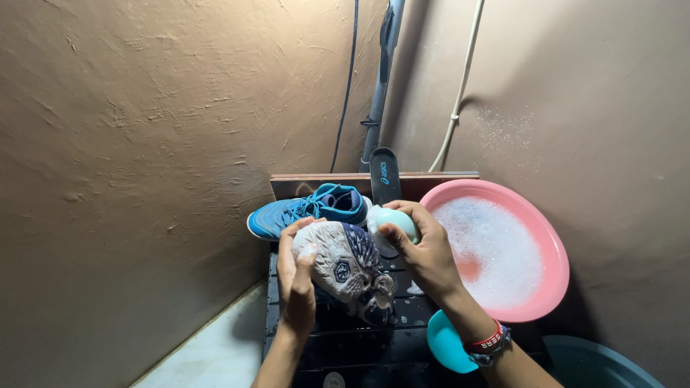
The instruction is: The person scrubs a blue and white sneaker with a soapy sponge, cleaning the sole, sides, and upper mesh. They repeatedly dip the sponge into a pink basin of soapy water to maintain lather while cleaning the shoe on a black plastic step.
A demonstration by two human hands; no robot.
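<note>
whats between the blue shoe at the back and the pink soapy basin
In the head view, a dark insole stands upright between the blue lace-up shoe and the pink plastic basin.

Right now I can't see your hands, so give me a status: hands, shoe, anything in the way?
Left hand grips soapy shoe, sole up. Right hand holds pale scrubber at its toe. Blue shoe behind, pink basin of suds right; nothing blocking.

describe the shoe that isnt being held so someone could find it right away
Start at the round pink basin of soapy water on the right, then look left across the dark wet table. Behind the left hand, which grips a sudsy shoe sole-up, lies the second shoe on its side. Unlike the held one, it shows a bright blue upper with blue laces and no foam.
</note>
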